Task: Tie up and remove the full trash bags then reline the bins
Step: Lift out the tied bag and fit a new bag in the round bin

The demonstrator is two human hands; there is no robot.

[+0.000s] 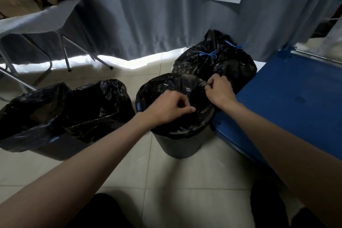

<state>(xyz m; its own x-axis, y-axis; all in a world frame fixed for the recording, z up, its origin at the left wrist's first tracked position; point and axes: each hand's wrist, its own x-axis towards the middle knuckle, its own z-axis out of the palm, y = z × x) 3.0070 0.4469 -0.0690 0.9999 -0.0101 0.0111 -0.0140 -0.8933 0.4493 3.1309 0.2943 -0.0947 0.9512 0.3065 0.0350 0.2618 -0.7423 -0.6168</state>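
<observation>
- The round grey plastic bin point(177, 144) stands at frame centre, with a thin black plastic liner point(183, 127) folded over its rim.
- The left hand point(169, 108) pinches liner film at the near rim, fingers curled.
- The right hand point(219, 89) pinches the far-right rim, directly opposite.
- A tied black full bag point(218, 63) sits just behind.

We see a round grey bin point(180, 146) on the tiled floor, its black liner point(177, 126) folded over the rim. Just behind it sits a full black trash bag point(222, 65), tied shut with blue drawstrings point(209, 55). Left stands a larger bin point(61, 151), loosely lined in black.
</observation>
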